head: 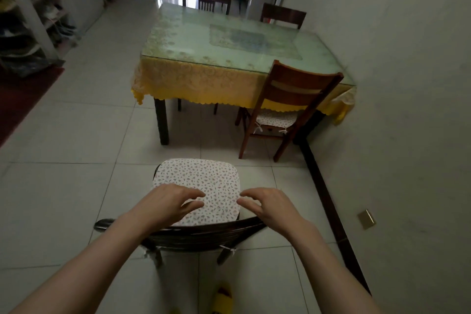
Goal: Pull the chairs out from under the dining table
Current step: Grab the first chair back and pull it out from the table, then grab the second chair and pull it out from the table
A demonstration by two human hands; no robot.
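Near chair: stood clear of the desk, cushioned seat, rigid wood, judged moderately heavy; best gripped at the top rail. Left hand and right hand hover, fingers released. Right chair part-tucked.

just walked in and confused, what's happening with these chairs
A person is pulling chairs out from the dining table. The nearest chair, with a floral seat cushion, already stands clear of the table on the tiled floor. The left hand and right hand hover open above its backrest, gripping nothing. A second chair is still tucked under the near right side, and two more stand at the far side.
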